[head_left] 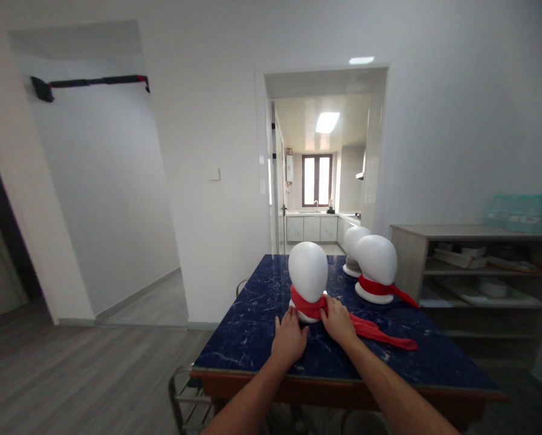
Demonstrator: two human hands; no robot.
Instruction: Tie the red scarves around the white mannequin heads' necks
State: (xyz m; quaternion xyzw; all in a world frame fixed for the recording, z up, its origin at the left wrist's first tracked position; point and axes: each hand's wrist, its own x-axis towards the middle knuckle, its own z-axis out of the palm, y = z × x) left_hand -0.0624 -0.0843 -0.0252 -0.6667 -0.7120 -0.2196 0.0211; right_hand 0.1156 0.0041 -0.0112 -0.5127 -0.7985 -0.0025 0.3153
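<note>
Both hands on the red scarf at the near mannequin head.

My left hand (289, 337) and right hand (338, 320) pinch the red scarf (343, 317) around the neck of the white mannequin head (307, 272), mid-table toward the near edge. I'd judge a hard tug could tip the light head, or drag the loose tail. Two more heads (377, 263) stand toward the far right corner of the blue marble table (252, 332); shelf unit (474, 266) right, kitchen doorway (320, 163) beyond.

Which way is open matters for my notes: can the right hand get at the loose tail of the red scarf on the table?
Probably yes: the right hand rests on the red scarf, whose tail trails free beside it.
</note>
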